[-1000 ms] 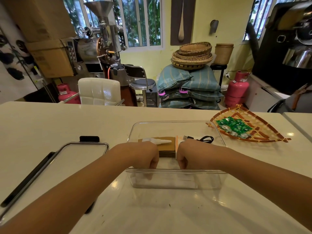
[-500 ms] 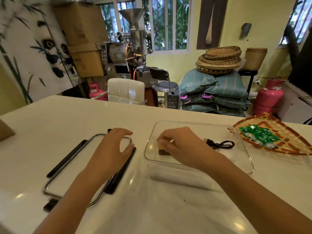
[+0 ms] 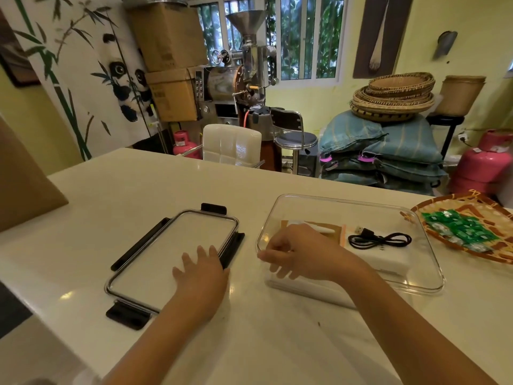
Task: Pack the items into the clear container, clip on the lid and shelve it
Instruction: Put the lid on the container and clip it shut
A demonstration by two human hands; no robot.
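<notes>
Cardboard fills the far left edge of the frame, a brown flap [image 3: 25,184] that plays no part yet. Moving right, lower left of centre, I see the lid [image 3: 172,257] lying flat on the white counter [image 3: 111,190], its black clips [image 3: 126,315] splayed outward, which I take to mean it is unlatched and ready to go on. My left hand [image 3: 201,269] lies over its near right corner with fingers straight and spread, holding nothing; I judge it is there to pick the lid up by that edge.

Just right of centre, my right hand [image 3: 299,252] hovers at the left rim of the clear container [image 3: 427,240], fingers loosely curled and gripping nothing that I can see, probably to steady the box while the lid comes across. Inside sit a brown packet [image 3: 334,227] with a white tube [image 3: 319,229] on it, a coiled black cable [image 3: 380,238] and a white flat box [image 3: 388,259] under it, laid low so the lid can close.

At the right edge a woven tray [image 3: 472,212] holds green sachets [image 3: 455,226], outside the container; I cannot tell whether they belong in the pack
</notes>
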